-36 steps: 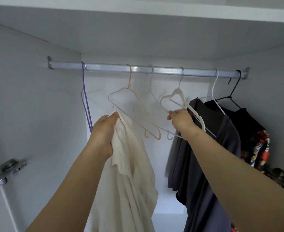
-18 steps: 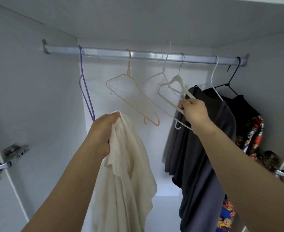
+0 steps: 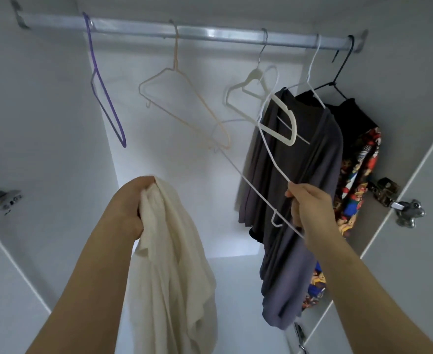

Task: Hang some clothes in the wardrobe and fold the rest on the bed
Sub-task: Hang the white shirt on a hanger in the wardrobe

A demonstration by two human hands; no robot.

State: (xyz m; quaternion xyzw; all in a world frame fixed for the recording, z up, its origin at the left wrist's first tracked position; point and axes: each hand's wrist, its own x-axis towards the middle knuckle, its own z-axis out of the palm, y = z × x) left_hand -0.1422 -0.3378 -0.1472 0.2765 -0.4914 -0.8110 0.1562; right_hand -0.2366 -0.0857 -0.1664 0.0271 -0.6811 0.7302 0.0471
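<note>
You hold the cream garment (image 3: 174,264) bunched in your left hand (image 3: 130,208), fingers curled tight round a wad of its upper part; the rest hangs limp below your wrist, in front of the open wardrobe (image 3: 44,123), and nothing of it is on a hanger yet. It looks soft, light and shapeless; expect it to sag wherever you let go and to slide along a thin smooth wire. Take it by the neckline or a shoulder seam rather than by this wad; from here I cannot tell where the collar lies in the folds.

Your right hand (image 3: 309,208) grips the white wire hanger (image 3: 248,179) at one lower corner, fingers and thumb wrapped round the wire; its hook points up and away and appears clear of the rail (image 3: 210,34). The hanger is thin, light and springy; held by a corner it will likely swing and twist, so a grip at the neck under the hook should steady it for threading into the garment.

Both forearms reach up and forward; the left wrist sits near the middle, the right hand is out to the right, just in front of the grey garment (image 3: 299,162) hanging there. The purple hanger (image 3: 105,98), the peach hanger (image 3: 184,106) and a thick cream hanger (image 3: 283,118) hang bare on the rail; mind the hook among them.
</note>
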